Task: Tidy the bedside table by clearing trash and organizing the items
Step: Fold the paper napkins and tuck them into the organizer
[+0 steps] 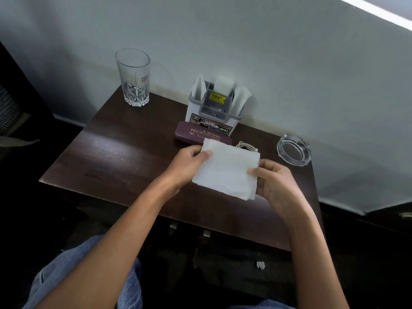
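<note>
Jeans (130,286) at 6 o'clock; left grip (191,159) and right grip (274,181) pinch the folded napkin (227,170) at its 10 and 4 o'clock edges (its long axis) above the counter (124,152); the tissue holder (214,108) stands at 12, nearer the left.

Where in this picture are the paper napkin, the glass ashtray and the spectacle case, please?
paper napkin (227,170), head view, centre of its white sheet.
glass ashtray (293,150), head view, floor of its bowl.
spectacle case (189,132), head view, left part of its maroon lid.
</note>
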A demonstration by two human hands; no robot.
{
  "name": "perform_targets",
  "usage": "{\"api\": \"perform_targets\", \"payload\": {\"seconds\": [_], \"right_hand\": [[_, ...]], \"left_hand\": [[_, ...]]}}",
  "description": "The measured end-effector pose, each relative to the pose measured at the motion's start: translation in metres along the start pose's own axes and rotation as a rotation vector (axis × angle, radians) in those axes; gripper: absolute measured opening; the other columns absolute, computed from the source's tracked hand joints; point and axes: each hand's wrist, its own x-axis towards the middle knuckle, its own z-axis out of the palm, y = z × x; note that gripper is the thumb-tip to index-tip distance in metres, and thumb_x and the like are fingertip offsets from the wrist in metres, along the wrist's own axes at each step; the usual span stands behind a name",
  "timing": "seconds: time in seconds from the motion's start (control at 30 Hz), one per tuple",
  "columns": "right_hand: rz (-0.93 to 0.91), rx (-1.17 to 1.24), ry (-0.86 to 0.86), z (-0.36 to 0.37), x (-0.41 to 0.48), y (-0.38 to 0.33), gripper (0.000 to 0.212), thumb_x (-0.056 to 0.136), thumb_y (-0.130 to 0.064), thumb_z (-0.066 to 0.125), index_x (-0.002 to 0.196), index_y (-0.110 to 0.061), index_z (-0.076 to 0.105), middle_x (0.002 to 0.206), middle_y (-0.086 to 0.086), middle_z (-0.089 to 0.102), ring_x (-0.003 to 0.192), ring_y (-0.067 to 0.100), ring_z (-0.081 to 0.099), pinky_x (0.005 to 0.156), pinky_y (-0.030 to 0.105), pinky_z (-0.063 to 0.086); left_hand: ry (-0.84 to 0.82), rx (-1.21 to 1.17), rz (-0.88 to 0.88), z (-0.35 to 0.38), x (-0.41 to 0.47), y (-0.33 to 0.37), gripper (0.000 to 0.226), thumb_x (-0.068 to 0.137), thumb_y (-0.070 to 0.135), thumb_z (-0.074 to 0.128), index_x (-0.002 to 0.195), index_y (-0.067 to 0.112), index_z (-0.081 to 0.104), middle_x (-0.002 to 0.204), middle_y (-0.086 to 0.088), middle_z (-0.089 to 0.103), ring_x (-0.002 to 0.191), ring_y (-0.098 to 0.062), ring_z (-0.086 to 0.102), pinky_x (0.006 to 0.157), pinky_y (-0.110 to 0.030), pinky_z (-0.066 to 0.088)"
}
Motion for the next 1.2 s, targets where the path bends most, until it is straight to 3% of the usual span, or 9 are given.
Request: {"api": "perform_targets", "payload": {"seconds": [0.07,0.27,0.47,0.63,0.77,0.93,1.03,1.1,1.2], "right_hand": [[0.007,0.009,0.011,-0.0011,0.0011,0.0002,0.018,0.084,0.006,0.054,0.085,-0.008,0.065,0.085,0.011,0.071,0.072,0.022,0.068,0.068,0.037,0.057],[-0.011,0.023,-0.033,0.0005,-0.0004,0.0007,0.026,0.08,0.009,0.059,0.1,-0.007,0.064,0.094,0.009,0.072,0.083,0.024,0.07,0.069,0.035,0.059],[0.003,0.063,0.039,0.0,0.0038,0.0024,0.028,0.074,0.019,0.056,0.089,-0.004,0.062,0.1,0.02,0.067,0.082,0.031,0.067,0.055,0.03,0.056],[-0.027,0.157,0.021,0.0014,0.0045,0.0017,0.029,0.075,0.021,0.053,0.089,-0.001,0.064,0.087,0.014,0.069,0.077,0.026,0.068,0.059,0.03,0.059],[-0.075,0.154,0.049,0.0022,0.0055,0.002,0.028,0.077,0.02,0.051,0.067,-0.002,0.066,0.068,0.01,0.068,0.063,0.021,0.066,0.052,0.026,0.056],[-0.159,0.132,0.057,0.0019,0.0089,0.0063,0.049,0.079,0.02,0.045,0.055,-0.013,0.072,0.073,0.009,0.073,0.073,0.026,0.067,0.071,0.04,0.056],[-0.176,0.122,0.077,0.0021,0.0074,0.0059,0.05,0.08,0.019,0.042,0.057,-0.013,0.073,0.08,0.011,0.072,0.072,0.026,0.068,0.069,0.041,0.057],[-0.175,0.118,0.074,0.0034,0.0061,0.005,0.048,0.082,0.018,0.042,0.06,-0.012,0.073,0.082,0.012,0.072,0.074,0.026,0.067,0.07,0.041,0.058],[-0.146,0.104,0.096,0.007,0.0051,0.0041,0.044,0.085,0.013,0.038,0.067,-0.009,0.072,0.088,0.012,0.071,0.086,0.033,0.062,0.083,0.055,0.049]], "left_hand": [[0.007,-0.017,-0.002,0.0005,0.0004,-0.0002,0.017,0.097,0.018,0.047,0.098,0.014,0.064,0.094,0.002,0.068,0.084,-0.01,0.064,0.076,-0.02,0.051],[0.015,-0.046,-0.032,0.0006,-0.0022,0.0015,0.018,0.097,0.02,0.046,0.099,0.013,0.063,0.087,0.001,0.066,0.075,-0.01,0.063,0.051,-0.018,0.053],[-0.082,-0.16,-0.154,-0.0032,-0.0059,0.0096,0.015,0.093,0.009,0.049,0.091,0.017,0.061,0.091,-0.002,0.066,0.077,-0.015,0.064,0.053,-0.025,0.057],[-0.064,-0.191,-0.146,-0.002,-0.0057,0.0084,0.02,0.09,-0.004,0.05,0.085,0.013,0.059,0.088,-0.004,0.064,0.076,-0.013,0.063,0.052,-0.022,0.057],[-0.061,-0.199,-0.144,-0.0014,-0.0047,0.0079,0.02,0.091,0.002,0.053,0.076,0.013,0.059,0.086,-0.005,0.063,0.073,-0.011,0.062,0.047,-0.017,0.053],[-0.057,-0.235,-0.142,0.0011,-0.0046,0.0085,0.03,0.093,-0.001,0.041,0.073,0.011,0.059,0.085,-0.006,0.063,0.072,-0.014,0.064,0.053,-0.024,0.058],[-0.055,-0.25,-0.163,0.0001,-0.0036,0.0095,0.034,0.093,0.005,0.034,0.076,0.009,0.062,0.082,-0.009,0.065,0.066,-0.016,0.064,0.052,-0.026,0.058],[-0.027,-0.246,-0.159,-0.0003,-0.003,0.0087,0.028,0.094,0.015,0.043,0.079,0.009,0.065,0.086,-0.009,0.066,0.068,-0.017,0.065,0.053,-0.026,0.057],[0.04,-0.2,-0.095,0.0016,-0.0024,0.0044,0.009,0.087,0.012,0.061,0.08,0.01,0.065,0.092,-0.009,0.066,0.074,-0.015,0.066,0.055,-0.025,0.059]]}}
